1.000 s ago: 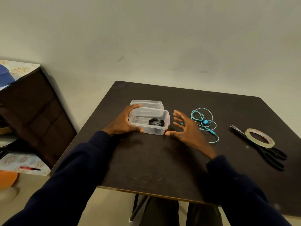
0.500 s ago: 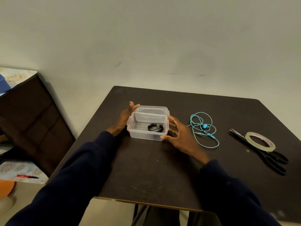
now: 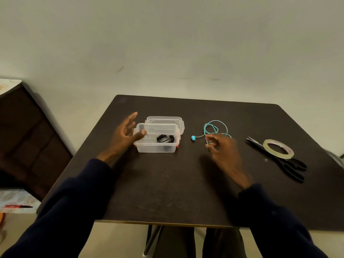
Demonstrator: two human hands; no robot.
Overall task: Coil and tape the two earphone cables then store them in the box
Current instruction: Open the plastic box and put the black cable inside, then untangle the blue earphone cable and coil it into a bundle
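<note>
Clear box [image 3: 155, 148] between left hand [image 3: 124, 135] and teal cable [image 3: 215, 128].

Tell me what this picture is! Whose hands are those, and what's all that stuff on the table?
There's no machine here. A person wears a camera on their head, so you see their own two hands from above, reaching over a dark table. The left hand is open beside a clear plastic box and holds nothing. Inside the box lies a bundle of black earphones, and the lid sits just behind. The right hand, a bit blurry, pinches the cable of the blue earphones, which lie loose on the table. Further right, a roll of tape rests on black scissors. The job is to wind up both earphones, tape them and put them in the box.
</note>
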